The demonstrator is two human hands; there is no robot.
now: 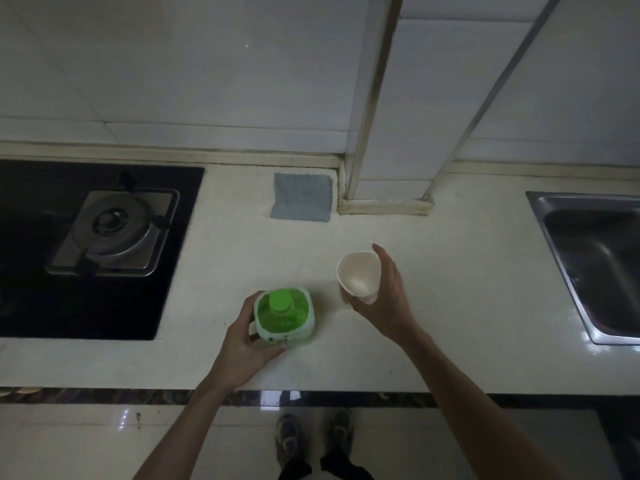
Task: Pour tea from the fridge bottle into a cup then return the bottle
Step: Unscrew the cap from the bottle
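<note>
A squarish green tea bottle [287, 317] with a green screw cap stands upright on the pale counter [467, 323], seen from above. My left hand [242, 344] grips its left and near sides. To its right, my right hand [384, 299] holds a white paper cup [358, 273], squeezed slightly out of round and tilted toward me. The cup looks empty inside. The cap sits on the bottle.
A black gas hob [104, 247] with a steel burner fills the counter's left. A grey-blue cloth [302, 196] lies at the back by a wall column. A steel sink [595, 268] sits at the right. The counter's dark front edge [311, 398] runs below my hands.
</note>
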